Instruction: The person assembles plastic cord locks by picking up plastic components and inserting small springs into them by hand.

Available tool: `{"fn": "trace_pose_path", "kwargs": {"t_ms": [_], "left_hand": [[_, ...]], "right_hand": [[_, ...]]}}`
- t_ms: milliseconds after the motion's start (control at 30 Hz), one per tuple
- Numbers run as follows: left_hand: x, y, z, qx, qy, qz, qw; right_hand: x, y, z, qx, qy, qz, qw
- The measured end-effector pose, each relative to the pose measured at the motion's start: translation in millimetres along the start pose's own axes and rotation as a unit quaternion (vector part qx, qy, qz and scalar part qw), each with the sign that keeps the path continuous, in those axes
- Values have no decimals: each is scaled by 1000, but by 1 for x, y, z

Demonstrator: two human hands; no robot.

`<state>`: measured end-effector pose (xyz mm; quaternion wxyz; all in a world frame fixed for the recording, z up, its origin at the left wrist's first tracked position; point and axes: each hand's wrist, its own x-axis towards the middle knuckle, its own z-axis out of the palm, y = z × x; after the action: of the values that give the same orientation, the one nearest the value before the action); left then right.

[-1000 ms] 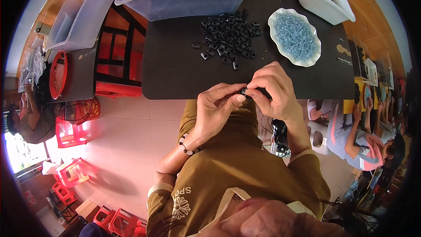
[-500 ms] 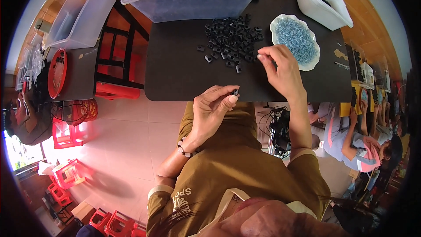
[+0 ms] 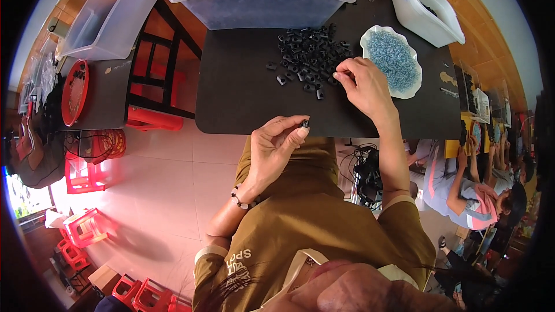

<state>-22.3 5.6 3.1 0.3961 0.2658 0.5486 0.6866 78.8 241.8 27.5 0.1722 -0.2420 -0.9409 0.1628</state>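
My left hand (image 3: pixel 276 144) pinches a small black plastic part (image 3: pixel 304 123) between thumb and index finger, just over the table's near edge. At the right border of a loose pile of black parts (image 3: pixel 309 52), my right hand (image 3: pixel 364 84) has its thumb and index fingertips pressed together. Anything between those fingertips is too small to make out. Close beyond its wrist lies a white scalloped dish (image 3: pixel 417 84) holding tiny clear-blue beads (image 3: pixel 393 60).
A large clear bin (image 3: pixel 260 11) full of black parts stands behind the pile. A white tub (image 3: pixel 430 17) sits at the back right of the dark table (image 3: pixel 237 89). To the left are an empty clear bin (image 3: pixel 110 17) and a red tray (image 3: pixel 70 104). Co-workers sit at right.
My right hand has shifted slightly left toward the edge of the pile, its fingertips drawn together. The left hand still holds the black part. The whole view has tilted a little.
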Motion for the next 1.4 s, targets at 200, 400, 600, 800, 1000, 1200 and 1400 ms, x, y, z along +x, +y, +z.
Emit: {"fn": "trace_pose_path", "kwargs": {"t_ms": [200, 400, 600, 800, 1000, 1200, 1400], "left_hand": [[0, 0, 1, -2, -4, 2, 1000], [1, -1, 0, 1, 0, 3, 1000], [3, 0, 5, 26, -1, 39, 999], [5, 1, 12, 71, -23, 96, 993], [3, 0, 15, 106, -12, 130, 986], [-2, 0, 15, 186, 3, 152, 971], [-3, -2, 17, 256, 21, 213, 943]], "right_hand": [[2, -3, 8, -6, 5, 31, 1000], [4, 1, 6, 99, 24, 54, 993], [-27, -25, -17, 488, -31, 63, 870], [-60, -48, -14, 598, -104, 100, 788], [-69, -51, -8, 583, -81, 111, 801], [-73, -49, -4, 579, -89, 103, 804], [-76, -45, -2, 538, -108, 114, 828]]}}
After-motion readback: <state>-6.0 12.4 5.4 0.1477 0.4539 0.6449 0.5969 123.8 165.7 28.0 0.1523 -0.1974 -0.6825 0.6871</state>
